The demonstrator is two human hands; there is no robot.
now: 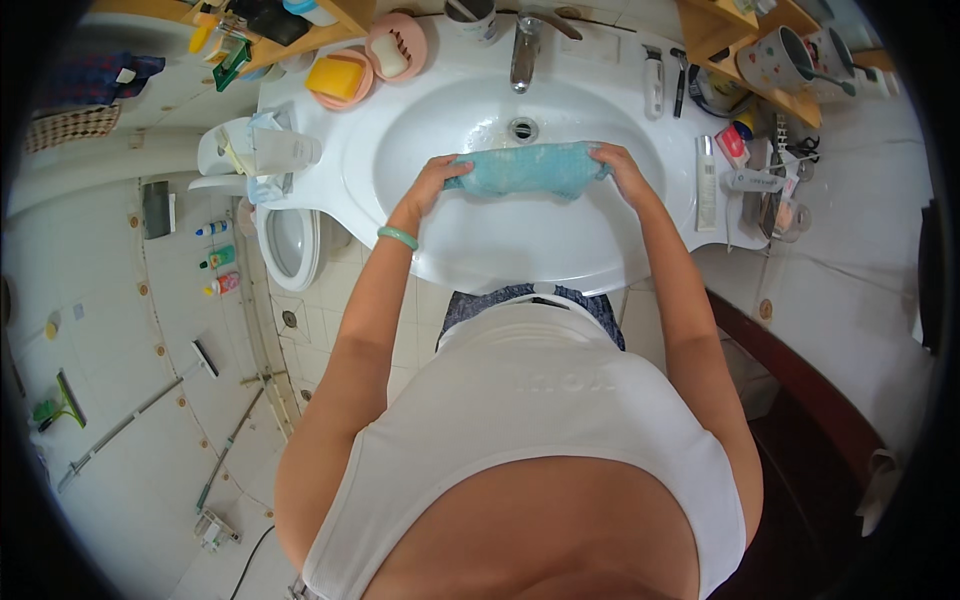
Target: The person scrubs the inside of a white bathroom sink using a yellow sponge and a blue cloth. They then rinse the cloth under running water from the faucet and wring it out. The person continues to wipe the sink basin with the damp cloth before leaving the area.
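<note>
A folded teal cloth is stretched sideways between my two hands, over the white washbasin. My left hand, with a pale green bangle on its wrist, grips the cloth's left end. At the other end my right hand pinches the cloth's corner. Behind the cloth the round metal drain shows, and the chrome faucet stands beyond it. No stream of water from the spout can be made out.
Pink soap dishes with a yellow sponge and white soap sit back left. A clear plastic cup lies on the left ledge. On the right are a trimmer, a white tube and a wooden shelf. A toilet stands lower left.
</note>
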